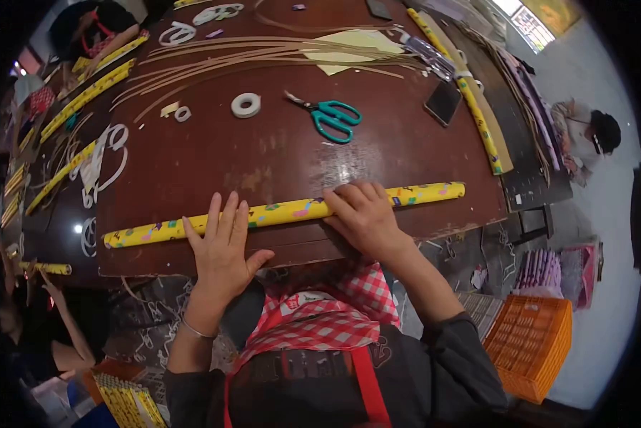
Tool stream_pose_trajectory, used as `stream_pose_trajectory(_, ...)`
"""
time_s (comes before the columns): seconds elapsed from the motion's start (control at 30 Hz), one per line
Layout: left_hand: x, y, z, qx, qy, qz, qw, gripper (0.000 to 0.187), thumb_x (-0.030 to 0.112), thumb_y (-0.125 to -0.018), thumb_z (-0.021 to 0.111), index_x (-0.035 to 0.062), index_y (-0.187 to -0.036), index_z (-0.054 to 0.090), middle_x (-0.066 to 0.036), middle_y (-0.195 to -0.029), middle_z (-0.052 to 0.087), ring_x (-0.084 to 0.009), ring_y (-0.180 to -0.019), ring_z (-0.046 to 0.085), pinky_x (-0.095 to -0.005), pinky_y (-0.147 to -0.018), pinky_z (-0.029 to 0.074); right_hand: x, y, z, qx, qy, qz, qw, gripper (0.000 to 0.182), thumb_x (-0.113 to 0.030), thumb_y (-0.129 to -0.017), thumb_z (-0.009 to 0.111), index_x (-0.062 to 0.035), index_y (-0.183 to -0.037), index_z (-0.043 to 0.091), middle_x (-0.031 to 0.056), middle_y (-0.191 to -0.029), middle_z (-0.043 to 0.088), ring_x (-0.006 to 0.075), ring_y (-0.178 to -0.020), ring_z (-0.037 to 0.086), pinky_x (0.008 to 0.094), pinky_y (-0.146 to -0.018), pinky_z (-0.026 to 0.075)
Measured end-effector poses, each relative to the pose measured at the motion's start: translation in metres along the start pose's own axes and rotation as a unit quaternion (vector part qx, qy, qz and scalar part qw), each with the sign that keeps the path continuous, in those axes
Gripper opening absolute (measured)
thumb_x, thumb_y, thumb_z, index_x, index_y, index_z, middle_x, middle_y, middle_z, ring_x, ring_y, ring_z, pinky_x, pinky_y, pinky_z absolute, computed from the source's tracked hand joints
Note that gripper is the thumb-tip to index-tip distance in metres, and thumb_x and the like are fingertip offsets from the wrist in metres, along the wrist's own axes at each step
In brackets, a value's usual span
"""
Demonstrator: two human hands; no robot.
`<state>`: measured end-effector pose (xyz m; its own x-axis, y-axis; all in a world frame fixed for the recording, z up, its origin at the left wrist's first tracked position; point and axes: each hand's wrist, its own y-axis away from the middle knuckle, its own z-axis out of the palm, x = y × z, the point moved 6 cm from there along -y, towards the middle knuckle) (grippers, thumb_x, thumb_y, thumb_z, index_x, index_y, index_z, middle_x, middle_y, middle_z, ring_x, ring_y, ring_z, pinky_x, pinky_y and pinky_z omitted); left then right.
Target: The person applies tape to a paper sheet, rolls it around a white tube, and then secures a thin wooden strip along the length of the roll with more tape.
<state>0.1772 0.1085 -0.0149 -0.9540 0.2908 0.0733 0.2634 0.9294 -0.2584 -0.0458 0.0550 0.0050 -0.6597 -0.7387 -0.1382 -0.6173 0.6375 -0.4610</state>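
Note:
A long thin roll of yellow patterned wrapping paper [292,212] lies across the near part of the brown table. My left hand [223,239] rests on its left half, palm down with fingers stretched out and spread. On the right half, my right hand [363,217] has its fingers curled over the roll, hiding that stretch of it. Beyond the roll lie scissors with teal handles [335,120], a white roll of tape [246,105] and a smaller tape ring [183,114].
Long brown strips [263,53] and a yellow sheet [356,48] cover the table's far side. A phone [443,102] lies by another yellow roll [481,128] at right. An orange crate [531,342] stands on the floor. Other people work at left; a person [584,135] is at right.

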Motion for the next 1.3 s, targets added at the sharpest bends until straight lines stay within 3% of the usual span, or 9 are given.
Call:
stream_pose_trajectory(0.13, 0.002, 0.004, 0.001, 0.008, 0.013, -0.003, 1.0, 0.084, 0.057, -0.082, 0.062, 0.006, -0.145, 0.04, -0.009, -0.152, 0.038, -0.0321, -0.143, 0.03, -0.0678, -0.111, 0.008, 0.004, 0.01, 0.0, -0.009, 0.012, 0.006, 1.0, 0.057, -0.027, -0.074, 0.076, -0.0066, -0.123, 0.058, 0.0103, -0.119, 0.059, 0.0281, -0.112, 0.056, 0.0458, -0.096, 0.042)
stream_pose_trajectory(0.23, 0.001, 0.008, 0.004, 0.004, 0.006, 0.001, 1.0, 0.085, 0.055, -0.081, 0.065, 0.0069, -0.146, 0.039, -0.009, -0.153, 0.036, -0.0319, -0.143, 0.029, -0.0674, -0.111, 0.008, 0.011, 0.024, 0.003, -0.042, 0.014, 0.018, 0.999, 0.062, -0.04, -0.081, 0.069, -0.0049, -0.131, 0.053, 0.0139, -0.133, 0.053, 0.0319, -0.124, 0.049, 0.054, -0.105, 0.035)
stream_pose_trajectory(0.47, -0.003, 0.008, 0.008, -0.006, -0.003, -0.001, 1.0, 0.085, 0.053, -0.081, 0.066, 0.0083, -0.147, 0.037, -0.009, -0.154, 0.035, -0.0324, -0.144, 0.027, -0.0676, -0.111, 0.008, 0.051, 0.062, -0.014, -0.07, 0.057, 0.097, 0.991, 0.071, -0.049, -0.088, 0.06, -0.0022, -0.14, 0.044, 0.0158, -0.145, 0.044, 0.0347, -0.133, 0.041, 0.0567, -0.112, 0.025)
stream_pose_trajectory(0.77, -0.003, 0.008, 0.008, -0.009, -0.002, -0.006, 1.0, 0.085, 0.053, -0.082, 0.065, 0.0081, -0.148, 0.036, -0.009, -0.154, 0.035, -0.0329, -0.144, 0.027, -0.0682, -0.111, 0.009, 0.102, 0.108, -0.046, -0.088, 0.135, 0.195, 0.967, 0.076, -0.047, -0.091, 0.056, 0.0007, -0.146, 0.034, 0.018, -0.152, 0.034, 0.0341, -0.144, 0.028, 0.0543, -0.116, 0.016)
stream_pose_trajectory(0.83, -0.003, 0.008, 0.008, -0.011, -0.006, -0.008, 1.0, 0.084, 0.052, -0.082, 0.065, 0.0079, -0.148, 0.036, -0.009, -0.154, 0.035, -0.0329, -0.144, 0.026, -0.0682, -0.111, 0.009, 0.111, 0.114, -0.053, -0.071, 0.154, 0.224, 0.96, 0.073, -0.047, -0.091, 0.058, 0.0021, -0.142, 0.04, 0.0178, -0.149, 0.039, 0.0341, -0.141, 0.033, 0.0579, -0.114, 0.018)
stream_pose_trajectory(0.97, -0.002, 0.008, 0.008, -0.012, -0.008, -0.01, 1.0, 0.083, 0.052, -0.082, 0.065, 0.0075, -0.147, 0.038, -0.009, -0.154, 0.035, -0.0329, -0.145, 0.026, -0.068, -0.111, 0.009, 0.13, 0.13, -0.059, -0.046, 0.156, 0.262, 0.951, 0.069, -0.042, -0.092, 0.059, 0.0001, -0.143, 0.04, 0.0173, -0.15, 0.038, 0.0337, -0.142, 0.031, 0.0582, -0.113, 0.021)
stream_pose_trajectory(1.03, -0.002, 0.009, 0.008, -0.01, -0.009, -0.01, 1.0, 0.084, 0.051, -0.082, 0.066, 0.0076, -0.147, 0.038, -0.009, -0.153, 0.035, -0.0329, -0.145, 0.026, -0.0679, -0.111, 0.009, 0.136, 0.133, -0.064, -0.024, 0.148, 0.268, 0.952, 0.06, -0.036, -0.091, 0.062, -0.0015, -0.138, 0.047, 0.0174, -0.147, 0.042, 0.0345, -0.141, 0.034, 0.0581, -0.112, 0.024)
stream_pose_trajectory(1.1, -0.001, 0.009, 0.007, -0.009, -0.009, -0.01, 1.0, 0.084, 0.051, -0.081, 0.067, 0.0077, -0.147, 0.038, -0.009, -0.153, 0.035, -0.0328, -0.145, 0.026, -0.0677, -0.111, 0.009, 0.137, 0.135, -0.072, 0.028, 0.127, 0.249, 0.96, 0.048, -0.026, -0.087, 0.07, -0.003, -0.126, 0.058, 0.017, -0.138, 0.052, 0.0357, -0.135, 0.043, 0.0561, -0.109, 0.032)
stream_pose_trajectory(1.3, -0.002, 0.009, 0.008, -0.007, -0.009, -0.012, 1.0, 0.085, 0.048, -0.08, 0.07, 0.0083, -0.148, 0.037, -0.009, -0.154, 0.035, -0.0324, -0.145, 0.026, -0.0676, -0.111, 0.009, 0.132, 0.143, -0.082, 0.117, 0.124, 0.204, 0.964, 0.035, -0.016, -0.078, 0.078, -0.004, -0.108, 0.066, 0.0164, -0.124, 0.062, 0.0364, -0.124, 0.055, 0.0505, -0.103, 0.043)
